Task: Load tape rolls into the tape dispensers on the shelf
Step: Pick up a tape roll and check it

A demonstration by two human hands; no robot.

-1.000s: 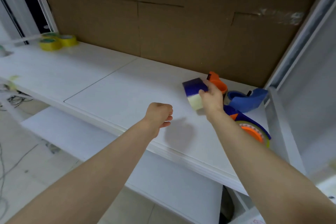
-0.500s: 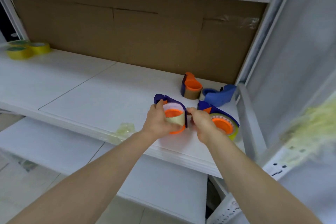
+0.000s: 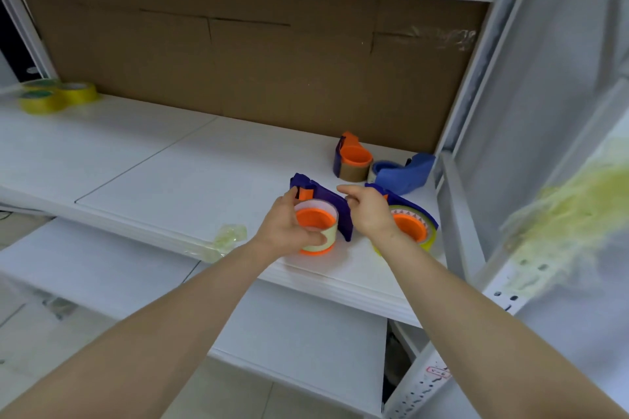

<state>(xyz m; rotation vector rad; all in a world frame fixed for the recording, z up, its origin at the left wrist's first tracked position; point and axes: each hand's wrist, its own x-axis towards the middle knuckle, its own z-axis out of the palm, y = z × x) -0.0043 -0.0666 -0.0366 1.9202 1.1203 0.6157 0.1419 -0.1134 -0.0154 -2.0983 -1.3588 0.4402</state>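
Note:
A purple tape dispenser (image 3: pixel 326 201) with an orange hub (image 3: pixel 315 218) and a pale tape roll (image 3: pixel 325 236) on it stands near the shelf's front edge. My left hand (image 3: pixel 284 226) grips the roll and hub from the left. Against the dispenser's purple frame on the right rests my right hand (image 3: pixel 367 209), fingers curled on the frame's edge. Just right of it lies a second purple dispenser (image 3: pixel 408 224) carrying a yellowish roll. Behind stand a dispenser with brown tape (image 3: pixel 352 160) and a blue dispenser (image 3: pixel 405 173).
The white shelf board (image 3: pixel 170 167) stretches left, with yellow tape rolls (image 3: pixel 58 95) at its far left back. A crumpled clear tape scrap (image 3: pixel 228 238) lies at the front edge. A brown cardboard back panel and a white upright post (image 3: pixel 456 211) bound the shelf.
The dispenser was carried by my right hand from the back toward the front edge. My left hand came onto its roll, and both hands now stay on it with little further movement.

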